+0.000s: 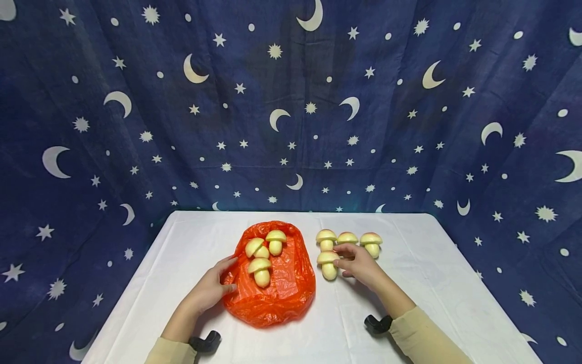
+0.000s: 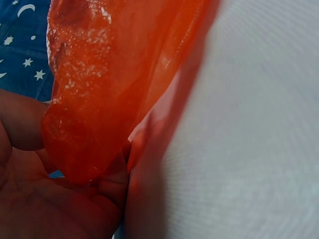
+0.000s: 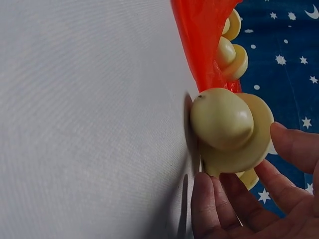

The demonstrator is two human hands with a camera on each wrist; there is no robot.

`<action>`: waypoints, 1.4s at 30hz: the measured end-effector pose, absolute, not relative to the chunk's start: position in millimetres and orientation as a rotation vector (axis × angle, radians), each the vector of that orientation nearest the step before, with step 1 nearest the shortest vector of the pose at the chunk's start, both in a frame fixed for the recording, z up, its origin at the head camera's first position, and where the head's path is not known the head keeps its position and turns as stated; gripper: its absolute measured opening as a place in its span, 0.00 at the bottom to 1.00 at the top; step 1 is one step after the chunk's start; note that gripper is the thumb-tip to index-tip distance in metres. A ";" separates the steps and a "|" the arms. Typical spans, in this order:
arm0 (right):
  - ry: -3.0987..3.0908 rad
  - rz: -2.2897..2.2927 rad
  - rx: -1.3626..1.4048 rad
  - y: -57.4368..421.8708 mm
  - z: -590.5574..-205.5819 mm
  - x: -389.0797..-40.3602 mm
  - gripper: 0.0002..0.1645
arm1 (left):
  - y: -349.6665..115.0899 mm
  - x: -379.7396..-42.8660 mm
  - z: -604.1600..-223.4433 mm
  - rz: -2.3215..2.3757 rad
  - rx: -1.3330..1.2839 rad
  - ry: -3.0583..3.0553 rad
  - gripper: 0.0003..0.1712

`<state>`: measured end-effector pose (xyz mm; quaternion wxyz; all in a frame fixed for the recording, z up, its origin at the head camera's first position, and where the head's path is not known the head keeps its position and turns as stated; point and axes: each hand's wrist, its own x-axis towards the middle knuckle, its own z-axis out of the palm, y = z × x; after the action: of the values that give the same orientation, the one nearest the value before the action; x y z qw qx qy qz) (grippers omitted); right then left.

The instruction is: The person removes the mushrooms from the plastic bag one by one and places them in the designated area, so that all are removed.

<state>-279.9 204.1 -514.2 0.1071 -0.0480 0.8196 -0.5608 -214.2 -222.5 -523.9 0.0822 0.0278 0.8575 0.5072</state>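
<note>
At the far left, as seen from where I stand, the left hand [image 1: 206, 288] rests against the left side of the red bag [image 1: 269, 312]; the left wrist view shows the bag's edge lying in a loose curl between thumb and fingers. The hold looks slight, and a tug on such thin film could fold the rim over the opening or drag the whole bag along the white table [image 1: 304, 349]. Inside, three mushrooms [image 1: 261, 275] lie clustered, mostly in the left half; any shift of the crinkled floor beneath might roll them together.

To the right of the bag, and apart from it, is the near mushroom [image 1: 329, 271]. The right hand [image 1: 364, 268] has its fingers curved, partly spread, about the cap, thumb at one edge and fingertips at another; whether they bear its weight I cannot tell. The cap looks smooth and rounded, so a rim-only grip could slip. Close beyond are three more mushrooms [image 1: 371, 248], one partly hidden by the fingers; a careless knuckle could knock them.
</note>
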 end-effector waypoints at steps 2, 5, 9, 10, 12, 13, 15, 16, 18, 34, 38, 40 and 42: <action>2.416 -1.647 -0.125 204.3 -514.0 -279.8 0.28 | -222.4 -214.5 -524.2 1.516 0.086 2.561 0.45; 2.418 -1.652 -0.109 204.2 -512.7 -279.1 0.28 | -222.6 -214.7 -524.8 1.514 0.092 2.565 0.45; 2.422 -1.659 -0.111 204.4 -510.3 -278.2 0.28 | -222.5 -214.8 -525.0 1.511 0.091 2.569 0.45; 2.420 -1.660 -0.112 204.9 -509.7 -278.2 0.28 | -222.6 -214.7 -525.0 1.510 0.091 2.571 0.45; 2.423 -1.662 -0.118 205.7 -508.1 -278.1 0.28 | -222.7 -214.5 -524.9 1.510 0.093 2.573 0.45; 2.428 -1.662 -0.122 206.3 -507.1 -278.1 0.28 | -222.7 -214.3 -524.8 1.510 0.094 2.574 0.45; 2.435 -1.669 -0.132 207.2 -504.2 -277.7 0.27 | -222.6 -213.9 -524.5 1.507 0.097 2.576 0.45; 2.440 -1.671 -0.139 207.8 -502.8 -277.6 0.27 | -222.6 -213.7 -524.2 1.507 0.097 2.574 0.45; 2.452 -1.675 -0.155 208.5 -499.3 -277.3 0.27 | -222.5 -213.5 -523.8 1.505 0.095 2.574 0.45; 2.469 -1.734 -0.240 201.9 -478.0 -276.9 0.26 | -222.2 -214.1 -522.0 1.505 0.088 2.570 0.45; 2.488 -1.718 -0.315 197.5 -475.1 -276.1 0.25 | -222.1 -214.3 -523.1 1.509 0.084 2.567 0.45; 2.479 -1.728 -0.336 194.2 -473.9 -275.8 0.25 | -221.8 -214.6 -523.5 1.512 0.075 2.565 0.45; 2.445 -1.752 -0.344 190.2 -472.7 -274.9 0.26 | -221.5 -214.9 -523.0 1.511 0.069 2.565 0.45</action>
<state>-274.9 190.2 -472.7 0.0571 -0.1133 0.8063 -0.5777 -214.9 -221.5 -523.0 0.0816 0.0233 0.8585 0.5058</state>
